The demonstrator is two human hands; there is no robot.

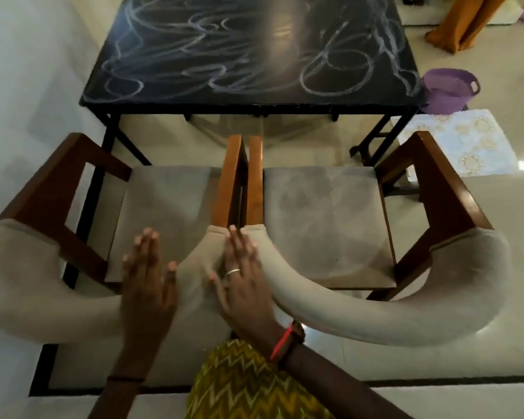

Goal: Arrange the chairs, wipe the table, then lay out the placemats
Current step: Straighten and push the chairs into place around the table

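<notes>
Floor (481,237): pale glossy tiles with a dark inlaid border. It runs under everything, and a light glare shows at the right.
Worktop (254,49): a black top on a black metal frame, covered in looping white chalk-like scribbles. It stands beyond the chairs and its far edge is cut off at the top.
Left chair (164,201): wooden arms, a grey seat and a curved beige padded back. It faces the worktop, and its outer side is close to a white wall.
Right chair (324,213): the same kind of chair, just beside the left one. Their inner arms are nearly touching and their padded backs meet in the middle.
Patterned mat (454,143): pale blue with gold floral rounds, lying flat beyond the right chair. That chair's outer arm hides its near corner, and what it lies on is hard to tell.
Garment (239,382): yellow zigzag cloth at the bottom edge, covering the floor there.
Purple basket (445,89): sits by the worktop's right corner, partly hidden behind it.
Orange cloth (463,22): hangs at the top right and is cut off.
Left hand (147,282): fingers straight and together, flat on the left chair's padded back, gripping nothing. It looks slightly blurred.
Right hand (242,282): fingers straight, lying where the two padded backs meet, gripping nothing.
Red thread (280,343): wraps the right wrist beside a dark band.
Ring (233,271): a silver band on a right finger.
</notes>
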